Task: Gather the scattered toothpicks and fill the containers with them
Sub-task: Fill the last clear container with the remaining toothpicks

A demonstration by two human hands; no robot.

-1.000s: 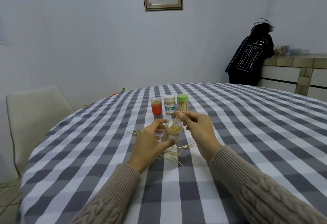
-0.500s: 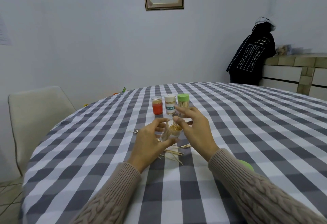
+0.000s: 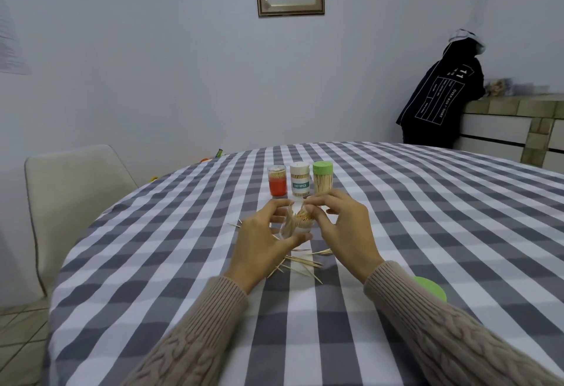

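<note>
My left hand (image 3: 262,243) grips a clear container (image 3: 294,227), tilted and packed with toothpicks, just above the checked tablecloth (image 3: 183,263). My right hand (image 3: 346,228) is at the container's mouth, thumb and forefinger pinching the tops of the toothpicks inside. Loose toothpicks (image 3: 302,262) lie scattered below my hands, and a few more toothpicks (image 3: 235,224) lie left of my left hand. A red-based container (image 3: 277,181), a white labelled container (image 3: 300,179) and a green-lidded container (image 3: 323,178) stand in a row behind, all holding toothpicks.
A loose green lid (image 3: 431,287) lies on the table, partly hidden by my right sleeve. A pale chair (image 3: 70,202) stands at the table's left edge. A person in a dark hoodie (image 3: 439,95) leans on a tiled counter (image 3: 512,123) at the back right.
My right hand put a single toothpick into the container, spread its fingers over the mouth, then closed thumb and forefinger on the toothpick tops. My left hand kept holding the container.
</note>
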